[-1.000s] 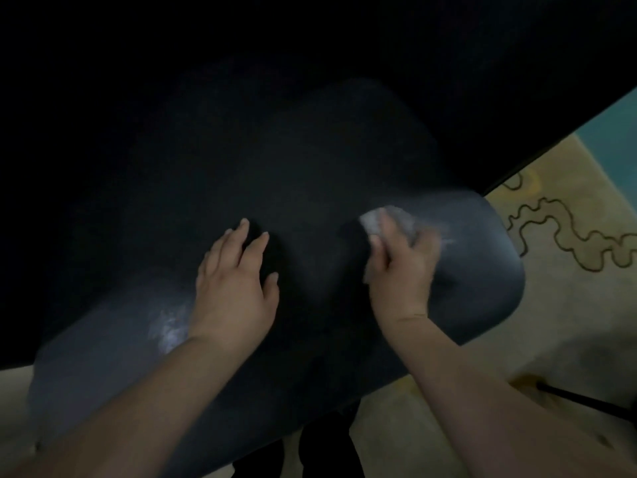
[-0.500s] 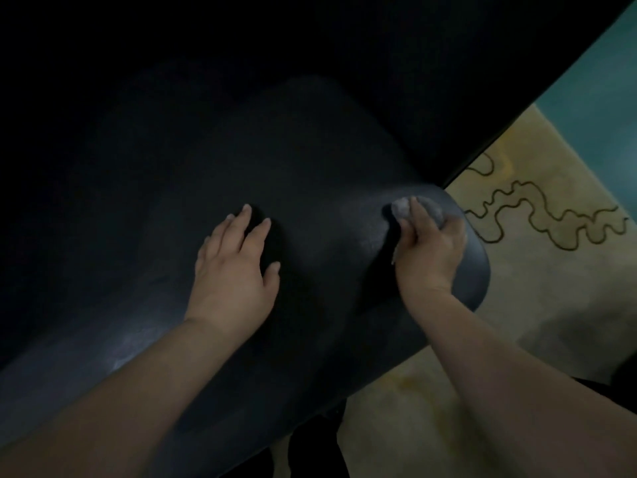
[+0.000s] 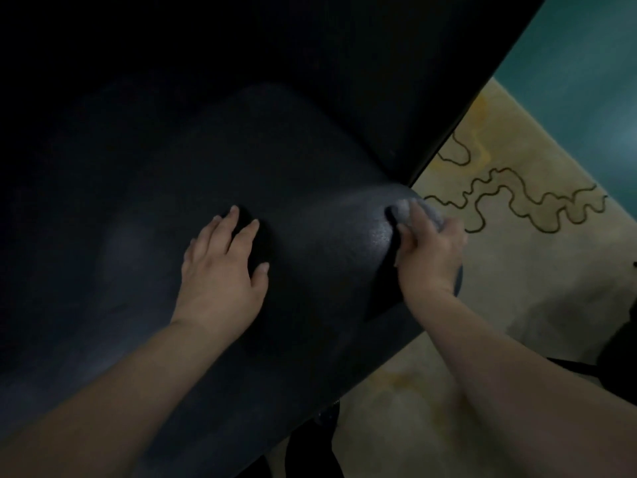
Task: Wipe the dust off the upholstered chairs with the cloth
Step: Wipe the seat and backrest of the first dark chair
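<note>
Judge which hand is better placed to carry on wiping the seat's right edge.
Right, probably. The right hand already grips the grey cloth at the dark chair seat's right corner. The left hand rests flat mid-seat, holding nothing, apparently bracing.

Open carpet (image 3: 517, 270) right of chair seat (image 3: 310, 236); dark tabletop (image 3: 344, 46) overhangs seat's far side

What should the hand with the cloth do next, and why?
Probably sweep the cloth back leftward across the chair: the right hand holds it at the far right edge, while the left hand rests flat mid-cushion.
</note>
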`<state>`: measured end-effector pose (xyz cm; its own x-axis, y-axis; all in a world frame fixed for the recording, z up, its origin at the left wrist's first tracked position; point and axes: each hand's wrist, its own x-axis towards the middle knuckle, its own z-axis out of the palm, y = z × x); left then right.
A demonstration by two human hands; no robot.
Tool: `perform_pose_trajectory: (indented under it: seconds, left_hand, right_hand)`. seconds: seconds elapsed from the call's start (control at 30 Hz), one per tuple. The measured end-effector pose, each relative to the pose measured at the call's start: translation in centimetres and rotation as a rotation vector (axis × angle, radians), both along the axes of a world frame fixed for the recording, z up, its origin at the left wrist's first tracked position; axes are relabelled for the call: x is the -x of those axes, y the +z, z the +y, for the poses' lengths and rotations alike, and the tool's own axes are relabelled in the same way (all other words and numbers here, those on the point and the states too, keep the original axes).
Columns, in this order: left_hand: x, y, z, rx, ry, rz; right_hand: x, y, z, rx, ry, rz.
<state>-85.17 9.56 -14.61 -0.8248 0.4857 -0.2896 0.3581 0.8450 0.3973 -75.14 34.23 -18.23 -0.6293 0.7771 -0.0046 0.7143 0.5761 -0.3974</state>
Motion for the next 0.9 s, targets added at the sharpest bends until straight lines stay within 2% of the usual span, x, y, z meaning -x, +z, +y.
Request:
perform_pose_trajectory:
  seconds: [0.07, 0.1, 0.2, 0.3, 0.53, 0.67, 0.73, 0.83, 0.9]
  left_hand:
    - [-0.2, -0.1, 0.5, 0.001, -0.006, 0.005]
    - [-0.4, -0.1, 0.8, -0.004, -0.007, 0.009]
    - [-0.9, -0.2, 2.0, -0.021, -0.045, 0.018]
    - [-1.5, -0.3, 3.2, -0.001, -0.141, 0.034]
    - [-1.8, -0.8, 6.0, 0.087, -0.239, 0.068]
    - [-1.8, -0.8, 7.1, 0.085, -0.272, 0.074]
    - [-2.0, -0.8, 7.8, 0.069, -0.296, 0.072]
    - [-2.6, -1.1, 9.0, 0.067, -0.328, 0.049]
    - [-2.9, -1.5, 9.4, 0.090, -0.333, 0.057]
  right_hand:
    - [-0.2, 0.3, 0.9, 0.059, -0.070, -0.005]
    - [0.1, 0.6, 0.5, 0.071, -0.036, 0.017]
    - [1.6, 1.4, -2.8, 0.086, 0.260, 0.127]
    - [1.9, 0.8, -5.0, 0.045, 0.488, 0.114]
    - [-0.1, -0.2, -1.4, -0.014, 0.383, 0.061]
    - [-0.8, 0.2, 0.1, 0.023, 0.138, 0.058]
    - [-0.7, 0.7, -0.6, -0.002, 0.184, 0.092]
    - [-0.8, 0.6, -2.0, -0.025, 0.392, 0.080]
    - [-1.2, 0.0, -1.2, -0.029, 0.403, 0.074]
